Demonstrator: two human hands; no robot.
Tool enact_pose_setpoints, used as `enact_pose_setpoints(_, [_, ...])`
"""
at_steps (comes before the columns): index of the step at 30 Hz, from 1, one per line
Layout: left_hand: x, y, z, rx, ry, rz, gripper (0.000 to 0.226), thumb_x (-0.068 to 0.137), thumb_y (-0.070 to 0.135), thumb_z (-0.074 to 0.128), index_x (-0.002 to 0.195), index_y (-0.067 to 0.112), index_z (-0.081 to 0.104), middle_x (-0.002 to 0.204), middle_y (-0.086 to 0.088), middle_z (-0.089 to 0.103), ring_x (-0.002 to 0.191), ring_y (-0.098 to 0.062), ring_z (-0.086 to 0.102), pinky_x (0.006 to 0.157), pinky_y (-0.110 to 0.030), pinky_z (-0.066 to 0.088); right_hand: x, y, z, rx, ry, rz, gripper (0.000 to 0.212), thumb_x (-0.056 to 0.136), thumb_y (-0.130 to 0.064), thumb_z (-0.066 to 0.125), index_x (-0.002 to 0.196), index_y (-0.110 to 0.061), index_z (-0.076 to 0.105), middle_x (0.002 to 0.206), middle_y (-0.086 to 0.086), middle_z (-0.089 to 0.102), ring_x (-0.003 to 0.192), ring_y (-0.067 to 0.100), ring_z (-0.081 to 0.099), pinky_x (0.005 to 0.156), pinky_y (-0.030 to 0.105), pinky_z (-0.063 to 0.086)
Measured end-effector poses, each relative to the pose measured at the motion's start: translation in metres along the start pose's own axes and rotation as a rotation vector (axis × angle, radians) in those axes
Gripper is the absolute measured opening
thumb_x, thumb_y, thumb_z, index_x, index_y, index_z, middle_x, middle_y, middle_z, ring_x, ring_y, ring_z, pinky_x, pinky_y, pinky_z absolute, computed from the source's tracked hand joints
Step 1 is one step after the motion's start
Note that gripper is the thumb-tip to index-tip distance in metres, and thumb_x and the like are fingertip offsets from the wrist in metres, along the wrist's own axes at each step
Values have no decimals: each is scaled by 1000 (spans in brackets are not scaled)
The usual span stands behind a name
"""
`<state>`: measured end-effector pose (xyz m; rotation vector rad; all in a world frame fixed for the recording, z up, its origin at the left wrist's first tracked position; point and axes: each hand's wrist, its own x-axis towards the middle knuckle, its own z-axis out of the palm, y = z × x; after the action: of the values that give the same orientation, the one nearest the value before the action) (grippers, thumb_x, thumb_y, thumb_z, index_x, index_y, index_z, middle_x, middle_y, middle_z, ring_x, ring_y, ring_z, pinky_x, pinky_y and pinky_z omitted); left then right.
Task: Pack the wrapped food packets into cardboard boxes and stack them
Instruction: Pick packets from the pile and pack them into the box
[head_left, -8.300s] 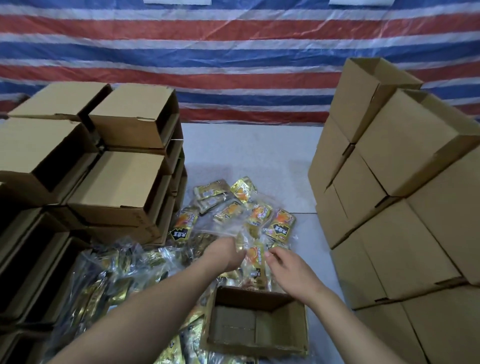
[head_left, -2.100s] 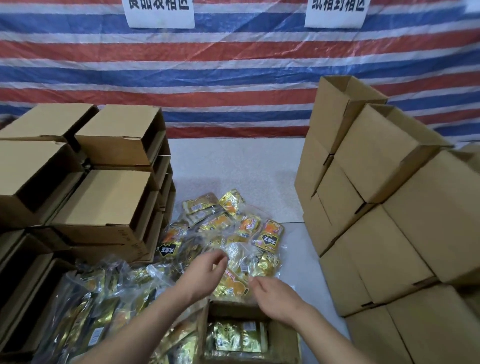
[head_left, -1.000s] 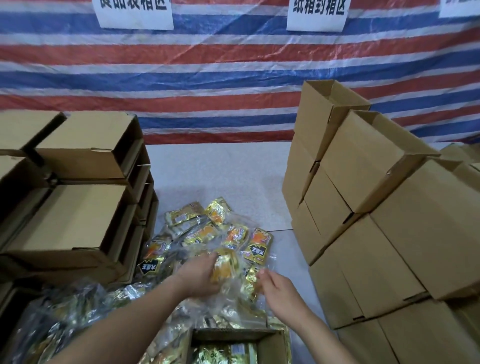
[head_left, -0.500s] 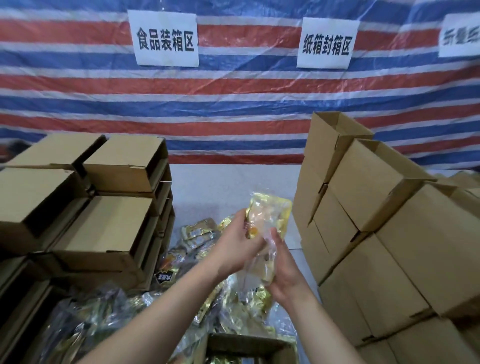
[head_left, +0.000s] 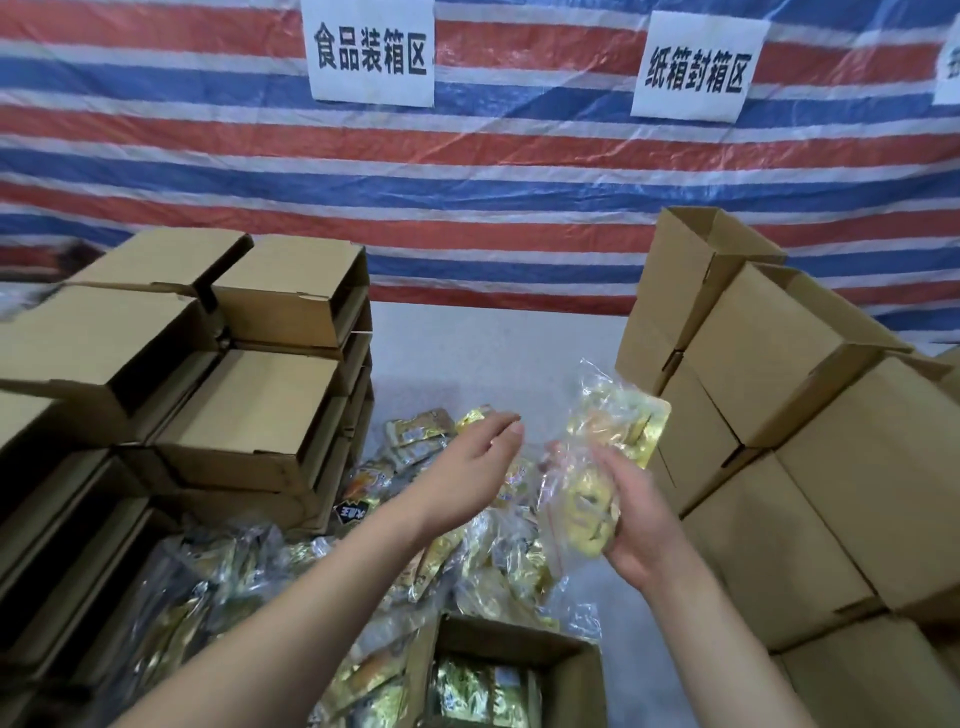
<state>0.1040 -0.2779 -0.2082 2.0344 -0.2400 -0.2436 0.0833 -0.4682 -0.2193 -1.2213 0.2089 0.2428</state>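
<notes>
Packets in a clear bag (head_left: 602, 467) sit raised above the table (head_left: 493, 353), grasped in the right hand (head_left: 636, 519), whose fingers (head_left: 605, 460) curl round the bag's lower part. The left hand (head_left: 467, 473) hovers just beside it, fingers released and holding nothing. Below lies a heap of loose packets (head_left: 415, 457), and nearest the camera an open box (head_left: 514, 670) with packets inside. Empty boxes (head_left: 249, 415) stack left, closed boxes (head_left: 779, 467) right.
</notes>
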Motion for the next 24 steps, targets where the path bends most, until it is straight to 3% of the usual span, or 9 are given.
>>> enact_pose_setpoints(2, [-20, -28, 2, 24, -14, -73, 44, 103, 49, 38, 140, 29, 49, 137, 12, 54, 115, 0, 52, 95, -22, 40, -7, 4, -9, -145, 72, -3, 45, 71, -40, 76, 105, -10, 75, 92, 10, 75, 79, 25, 71, 63, 34, 57])
enact_pose_setpoints(4, [-42, -61, 10, 115, -71, -128, 42, 102, 47, 43, 138, 27, 50, 132, 9, 58, 107, 0, 56, 92, -21, 45, -13, 13, -19, -392, 151, -34, 55, 68, -50, 71, 118, -29, 66, 96, -9, 73, 90, 16, 69, 72, 30, 51])
enact_pose_setpoints(7, [-76, -106, 30, 188, -134, -224, 48, 101, 49, 45, 144, 27, 45, 133, 19, 45, 119, -2, 47, 100, -22, 39, -26, 34, -21, -831, 132, -223, 60, 70, -60, 52, 127, -69, 33, 122, -38, 51, 109, -14, 51, 88, 20, 42])
enact_pose_setpoints(10, [-97, -134, 47, 157, -175, -272, 33, 103, 47, 40, 128, 32, 55, 123, 17, 54, 106, -1, 54, 98, -26, 46, -41, 65, -14, -1162, 17, -287, 74, 74, -56, 45, 143, -56, 17, 134, -26, 39, 118, -5, 43, 96, 25, 40])
enact_pose_setpoints(12, [-101, -145, 52, 104, -131, -281, 30, 105, 45, 36, 121, 32, 59, 114, 11, 60, 101, 0, 55, 92, -24, 48, -51, 87, -13, -1335, -128, -264, 79, 77, -53, 52, 144, -54, 11, 135, -25, 36, 118, -1, 43, 96, 23, 42])
enact_pose_setpoints(16, [-101, -152, 52, -53, -91, -318, 27, 104, 48, 35, 115, 44, 60, 108, 29, 58, 99, 19, 50, 78, -4, 37, -58, 117, -14, -1392, -374, -121, 64, 80, -49, 51, 141, -51, 31, 130, -24, 51, 113, 3, 55, 94, 31, 50])
enact_pose_setpoints(19, [-101, -159, 51, -91, -76, -325, 31, 104, 49, 35, 104, 39, 64, 104, 20, 65, 96, 11, 57, 83, -13, 44, -52, 123, -13, -1446, -529, 30, 50, 75, -51, 43, 124, -60, 41, 111, -24, 59, 93, -1, 55, 70, 17, 44])
enact_pose_setpoints(21, [-101, -163, 53, -114, -69, -317, 33, 103, 49, 35, 102, 34, 65, 98, 13, 67, 93, 4, 61, 86, -22, 49, -43, 128, -15, -1495, -608, 140, 41, 79, -47, 45, 118, -59, 45, 102, -21, 61, 84, 0, 56, 62, 16, 38])
enact_pose_setpoints(24, [-104, -162, 58, -106, -62, -288, 28, 103, 48, 37, 100, 38, 63, 93, 18, 66, 89, 8, 59, 73, -8, 43, -25, 142, -14, -1565, -674, 184, 36, 88, -32, 53, 124, -38, 51, 113, -4, 66, 98, 20, 63, 78, 32, 51])
